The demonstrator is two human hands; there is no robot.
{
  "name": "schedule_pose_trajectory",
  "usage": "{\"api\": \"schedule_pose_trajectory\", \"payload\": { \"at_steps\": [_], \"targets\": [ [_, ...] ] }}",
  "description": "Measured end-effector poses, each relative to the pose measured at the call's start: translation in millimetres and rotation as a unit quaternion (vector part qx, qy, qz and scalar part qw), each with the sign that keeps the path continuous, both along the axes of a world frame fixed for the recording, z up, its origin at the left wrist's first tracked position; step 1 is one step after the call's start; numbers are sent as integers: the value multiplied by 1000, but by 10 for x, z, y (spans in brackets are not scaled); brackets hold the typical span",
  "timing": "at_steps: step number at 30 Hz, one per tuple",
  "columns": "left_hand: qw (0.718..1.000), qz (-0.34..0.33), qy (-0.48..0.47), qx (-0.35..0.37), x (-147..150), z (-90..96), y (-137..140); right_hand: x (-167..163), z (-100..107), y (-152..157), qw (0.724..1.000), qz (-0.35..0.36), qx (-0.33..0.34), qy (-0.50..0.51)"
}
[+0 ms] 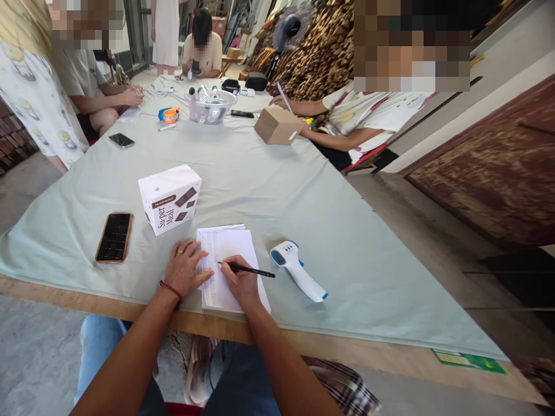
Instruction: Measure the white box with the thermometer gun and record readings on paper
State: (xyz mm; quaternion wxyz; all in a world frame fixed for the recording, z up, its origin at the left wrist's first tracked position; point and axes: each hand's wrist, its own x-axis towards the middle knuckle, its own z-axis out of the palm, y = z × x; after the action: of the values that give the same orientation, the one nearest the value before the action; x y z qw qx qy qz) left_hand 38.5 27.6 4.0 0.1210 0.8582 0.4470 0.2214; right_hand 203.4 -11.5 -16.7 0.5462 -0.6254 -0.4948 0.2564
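Note:
A stack of white paper (240,242) lies near the table's front edge, with rows of small handwriting down its left side. My right hand (243,284) grips a black pen (255,270), its tip on or just over the sheet. Fingers spread, my left hand (187,267) rests flat on the paper's left edge and the cloth beside it. To the right of the paper lies a white and blue infrared thermometer (299,270). A white "Super Meal" box (171,199) stands behind my left hand, and a phone in a brown case (114,237) lies to its left.
A pale green cloth (347,260) covers the table. Farther back are a brown cardboard box (278,125), a clear basin of bottles (211,107), orange tape (170,115) and another phone (122,140). Several people are around the table; the person at right holds a pen.

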Motion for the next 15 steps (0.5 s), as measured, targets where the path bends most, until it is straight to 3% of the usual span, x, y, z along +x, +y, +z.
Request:
{"api": "schedule_pose_trajectory", "payload": {
  "at_steps": [15],
  "targets": [
    [1000, 2, 0, 2, 0, 2, 0, -5, 9, 3, 1000, -7, 4, 6]
  ]
}}
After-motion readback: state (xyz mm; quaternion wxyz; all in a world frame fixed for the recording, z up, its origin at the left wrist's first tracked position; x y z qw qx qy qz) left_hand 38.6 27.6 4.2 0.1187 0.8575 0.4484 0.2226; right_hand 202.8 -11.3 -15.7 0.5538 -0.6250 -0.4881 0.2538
